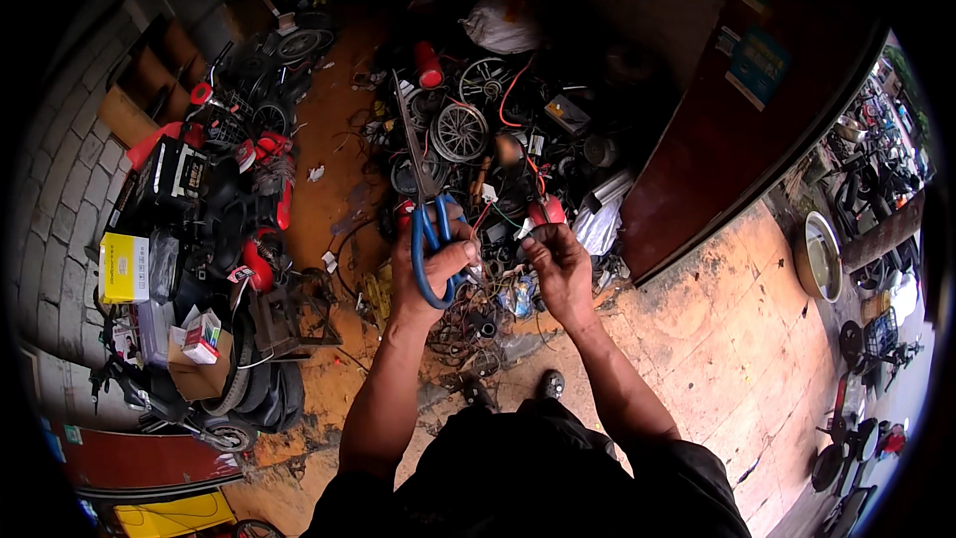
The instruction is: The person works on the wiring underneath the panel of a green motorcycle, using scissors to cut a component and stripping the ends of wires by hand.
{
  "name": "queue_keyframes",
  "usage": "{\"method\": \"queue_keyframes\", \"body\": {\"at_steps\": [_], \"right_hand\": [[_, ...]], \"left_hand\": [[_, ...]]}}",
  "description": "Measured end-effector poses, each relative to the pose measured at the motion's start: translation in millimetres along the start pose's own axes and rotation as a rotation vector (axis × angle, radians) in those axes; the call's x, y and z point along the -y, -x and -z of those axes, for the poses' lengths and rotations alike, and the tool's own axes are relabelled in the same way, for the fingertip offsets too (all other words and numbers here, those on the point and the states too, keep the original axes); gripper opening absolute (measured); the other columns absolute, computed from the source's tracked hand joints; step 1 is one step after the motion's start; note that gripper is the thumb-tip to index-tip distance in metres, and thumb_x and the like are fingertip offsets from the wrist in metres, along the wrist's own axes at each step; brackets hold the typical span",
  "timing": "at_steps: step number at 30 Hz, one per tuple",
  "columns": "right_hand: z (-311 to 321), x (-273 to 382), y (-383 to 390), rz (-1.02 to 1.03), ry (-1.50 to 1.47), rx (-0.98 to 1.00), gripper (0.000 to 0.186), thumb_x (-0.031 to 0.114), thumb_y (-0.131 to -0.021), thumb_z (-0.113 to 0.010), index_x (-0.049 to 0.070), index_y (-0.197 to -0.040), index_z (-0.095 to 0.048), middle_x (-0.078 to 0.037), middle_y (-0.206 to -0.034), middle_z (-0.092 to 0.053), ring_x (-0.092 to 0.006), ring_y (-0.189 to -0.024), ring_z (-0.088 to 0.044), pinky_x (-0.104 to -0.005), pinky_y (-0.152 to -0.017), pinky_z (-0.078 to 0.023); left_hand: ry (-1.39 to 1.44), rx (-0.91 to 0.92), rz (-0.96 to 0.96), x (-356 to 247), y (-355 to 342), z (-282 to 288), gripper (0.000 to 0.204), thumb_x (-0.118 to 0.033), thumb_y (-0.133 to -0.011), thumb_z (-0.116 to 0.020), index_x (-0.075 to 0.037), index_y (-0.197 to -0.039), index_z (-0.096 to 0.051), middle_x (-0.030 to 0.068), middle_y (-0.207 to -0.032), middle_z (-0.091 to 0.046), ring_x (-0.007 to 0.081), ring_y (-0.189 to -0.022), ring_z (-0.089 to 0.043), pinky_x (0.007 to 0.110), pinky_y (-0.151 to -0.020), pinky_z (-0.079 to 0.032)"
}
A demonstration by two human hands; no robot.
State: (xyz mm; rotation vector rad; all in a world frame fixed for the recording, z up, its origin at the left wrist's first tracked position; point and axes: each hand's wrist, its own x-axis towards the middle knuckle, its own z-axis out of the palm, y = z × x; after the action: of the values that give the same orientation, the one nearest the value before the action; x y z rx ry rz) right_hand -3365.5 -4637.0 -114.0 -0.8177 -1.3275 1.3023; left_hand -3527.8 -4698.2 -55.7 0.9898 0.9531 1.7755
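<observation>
My left hand (435, 269) is closed around the blue handles of large scissors (411, 134), whose long metal blades point up and away from me. Thin red and green wires (482, 217) run near its fingertips; whether the fingers also pinch them I cannot tell. A little to the right, my right hand (563, 274) has thumb and finger pinched together at a small white connector (523, 229) with wire on it. Beyond the hands, a red rounded part (546, 210) and an orange-red cable (511, 95) lie in a heap of scrap.
Spoked wheels (459, 133), a white sack (502, 24) and tangled wires fill the heap ahead. Along the left wall stand a yellow box (123, 267), a cardboard box (202, 367) and tyres. A dark red door panel (697, 159) and a metal basin (819, 257) are at right.
</observation>
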Motion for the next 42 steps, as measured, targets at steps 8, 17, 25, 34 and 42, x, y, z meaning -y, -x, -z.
{"method": "queue_keyframes", "body": {"at_steps": [8, 17, 25, 34, 42], "right_hand": [[-25.0, 19.4, 40.3, 0.166, 0.071, 0.136, 0.012, 0.0, -0.085, -0.065, 0.0, -0.095, -0.059, -0.005, -0.09, -0.057, -0.0123, -0.08, -0.056, -0.0266, -0.071, -0.047], [-31.6, -9.9, 32.6, 0.038, -0.01, 0.317, 0.018, 0.005, -0.088, -0.064, 0.001, -0.103, -0.055, -0.004, -0.095, -0.058, -0.0121, -0.088, -0.056, -0.0263, -0.08, -0.047], [-34.4, -9.3, 21.5, -0.182, -0.19, 0.411, 0.01, 0.01, -0.088, -0.066, 0.002, -0.091, -0.061, 0.001, -0.083, -0.059, -0.0077, -0.076, -0.052, -0.0249, -0.069, -0.045], [-42.0, 13.3, 6.3, -0.221, -0.13, 0.399, 0.01, 0.009, -0.091, -0.062, 0.0, -0.095, -0.064, 0.002, -0.083, -0.062, -0.0046, -0.075, -0.05, -0.0216, -0.068, -0.043], [-40.1, 16.2, -20.4, -0.209, -0.111, 0.356, 0.014, 0.012, -0.091, -0.062, -0.001, -0.094, -0.066, 0.004, -0.082, -0.061, -0.0034, -0.076, -0.05, -0.0207, -0.07, -0.043]], "left_hand": [[-0.022, -0.085, 0.049, 10.0, 7.2, -4.5, 0.044, 0.0, -0.074, -0.069, 0.003, -0.114, -0.052, 0.0106, -0.087, -0.063, 0.02, -0.075, -0.063, 0.034, -0.064, -0.054], [0.035, -0.162, 0.021, 16.2, 18.0, 0.4, 0.036, 0.006, -0.074, -0.065, -0.001, -0.108, -0.054, 0.0056, -0.088, -0.061, 0.0133, -0.079, -0.059, 0.026, -0.072, -0.049], [0.053, -0.239, 0.008, 17.8, 22.7, 15.3, 0.034, 0.005, -0.074, -0.068, -0.001, -0.106, -0.056, 0.006, -0.089, -0.063, 0.0134, -0.081, -0.06, 0.027, -0.074, -0.05], [0.096, -0.374, 0.04, 25.9, 29.9, 29.7, 0.033, 0.001, -0.075, -0.07, -0.001, -0.106, -0.057, 0.0062, -0.089, -0.063, 0.0154, -0.077, -0.063, 0.028, -0.066, -0.053], [-0.181, -0.01, 0.36, 35.6, 120.0, 89.5, 0.022, -0.012, -0.081, -0.072, 0.0, -0.089, -0.056, 0.0083, -0.077, -0.061, 0.0154, -0.057, -0.06, 0.03, -0.048, -0.05]]}}
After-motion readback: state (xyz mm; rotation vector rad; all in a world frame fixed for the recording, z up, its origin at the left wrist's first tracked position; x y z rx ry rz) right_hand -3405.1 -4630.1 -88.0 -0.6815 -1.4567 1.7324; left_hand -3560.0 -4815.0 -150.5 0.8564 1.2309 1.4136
